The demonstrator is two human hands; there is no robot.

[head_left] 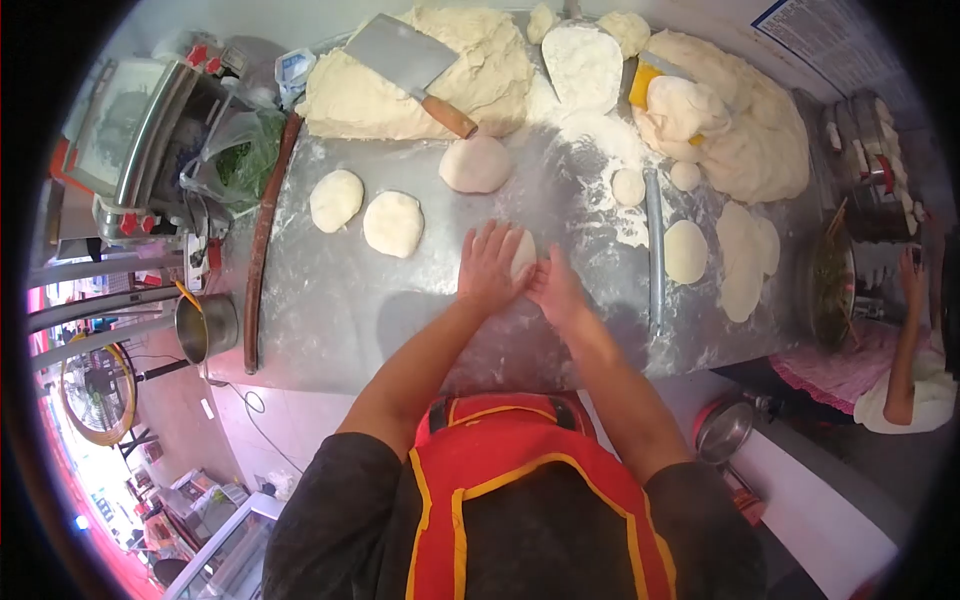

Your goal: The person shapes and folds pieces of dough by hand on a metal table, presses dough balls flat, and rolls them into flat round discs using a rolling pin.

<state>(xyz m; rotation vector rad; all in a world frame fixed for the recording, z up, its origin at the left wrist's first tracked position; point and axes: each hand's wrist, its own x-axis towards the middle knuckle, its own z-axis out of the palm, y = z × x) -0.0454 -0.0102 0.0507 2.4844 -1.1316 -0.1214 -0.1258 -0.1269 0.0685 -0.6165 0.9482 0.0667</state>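
Note:
A small round of dough lies on the floured metal worktop in front of me, partly hidden by my hands. My left hand rests flat over its left side, fingers stretched out and spread. My right hand grips the right edge of the same round, its fingers bent and partly hidden. Just beyond sits a dough round. Further left are two more, a dough disc and another dough disc.
A cleaver lies on a big dough slab. A wooden rolling pin and a metal rod flank the work area. Behind are heaped flour and a dough mass. A co-worker's arm shows at right.

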